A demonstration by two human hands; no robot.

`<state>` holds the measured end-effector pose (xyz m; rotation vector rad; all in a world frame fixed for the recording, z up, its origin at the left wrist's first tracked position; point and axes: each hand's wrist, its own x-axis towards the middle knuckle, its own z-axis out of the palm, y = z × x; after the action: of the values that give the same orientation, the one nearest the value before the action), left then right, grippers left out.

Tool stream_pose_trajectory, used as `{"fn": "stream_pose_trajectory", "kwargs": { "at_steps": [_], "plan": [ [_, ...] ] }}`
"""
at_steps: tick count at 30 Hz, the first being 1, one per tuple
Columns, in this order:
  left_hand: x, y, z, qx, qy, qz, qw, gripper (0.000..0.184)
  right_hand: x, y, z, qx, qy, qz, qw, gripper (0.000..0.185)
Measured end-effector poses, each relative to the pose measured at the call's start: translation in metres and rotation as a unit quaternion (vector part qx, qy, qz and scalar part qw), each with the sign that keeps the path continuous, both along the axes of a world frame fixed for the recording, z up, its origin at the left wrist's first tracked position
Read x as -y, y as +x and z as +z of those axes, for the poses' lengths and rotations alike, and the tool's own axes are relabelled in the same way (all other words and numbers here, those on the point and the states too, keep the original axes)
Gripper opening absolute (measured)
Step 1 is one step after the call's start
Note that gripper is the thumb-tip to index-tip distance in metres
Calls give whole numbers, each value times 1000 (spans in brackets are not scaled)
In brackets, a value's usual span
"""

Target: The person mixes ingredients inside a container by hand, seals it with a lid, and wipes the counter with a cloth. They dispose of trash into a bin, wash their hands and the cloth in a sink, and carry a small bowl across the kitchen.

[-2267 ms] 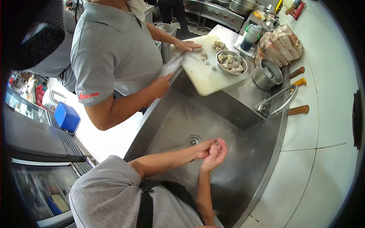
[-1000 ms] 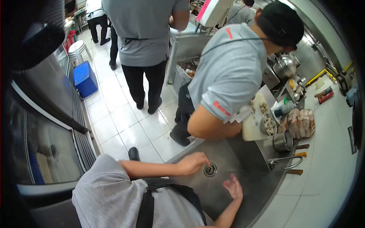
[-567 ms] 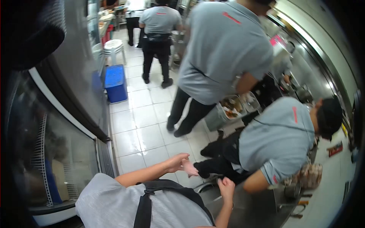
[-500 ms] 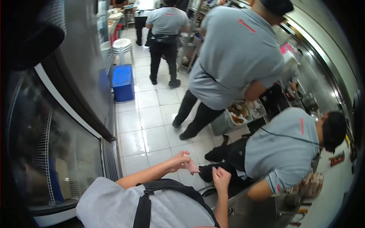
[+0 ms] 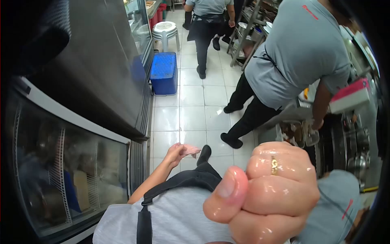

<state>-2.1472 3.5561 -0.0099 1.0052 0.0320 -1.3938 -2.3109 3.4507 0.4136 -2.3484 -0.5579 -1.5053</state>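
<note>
My right hand (image 5: pixel 270 191) is raised close to the camera, curled into a fist. Its skin is wet and shiny, and a gold ring (image 5: pixel 274 166) circles one finger. Nothing sticks out of the fist; its palm side is hidden. Lower and further off, my left hand (image 5: pixel 175 155) is closed on a limp pink thing (image 5: pixel 191 150) whose thin end hangs toward the right. I cannot tell whether it is a glove or something else. A dark apron (image 5: pixel 185 179) covers my grey shirt.
A glass-door fridge (image 5: pixel 81 162) lines the left. Further along the tiled floor (image 5: pixel 193 112) stand a blue crate (image 5: pixel 164 73) and white stools (image 5: pixel 165 30). A co-worker (image 5: pixel 300 53) works at the right counter. Another person (image 5: pixel 337 203) is close behind my fist. Someone else (image 5: pixel 211 20) is ahead.
My right fist has come up toward the camera and now looks much larger. My left hand still holds the pink thing. The view has turned, and the person ahead has stepped.
</note>
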Motion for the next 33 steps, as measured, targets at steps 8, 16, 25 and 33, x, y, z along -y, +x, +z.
{"fn": "stream_pose_trajectory", "kwargs": {
  "at_steps": [8,16,25,33],
  "plan": [
    [170,54,62,132,1,75,988,19,158,105,1,111,-5,151,982,24],
    [253,173,89,99,-70,163,979,28,297,261,-56,-191,197,-15,961,22],
    [345,377,60,383,110,28,917,42,438,421,-387,-518,367,-160,756,34],
    [402,495,-21,457,151,-9,877,28,549,495,-485,-388,882,37,266,33]
  ]
}}
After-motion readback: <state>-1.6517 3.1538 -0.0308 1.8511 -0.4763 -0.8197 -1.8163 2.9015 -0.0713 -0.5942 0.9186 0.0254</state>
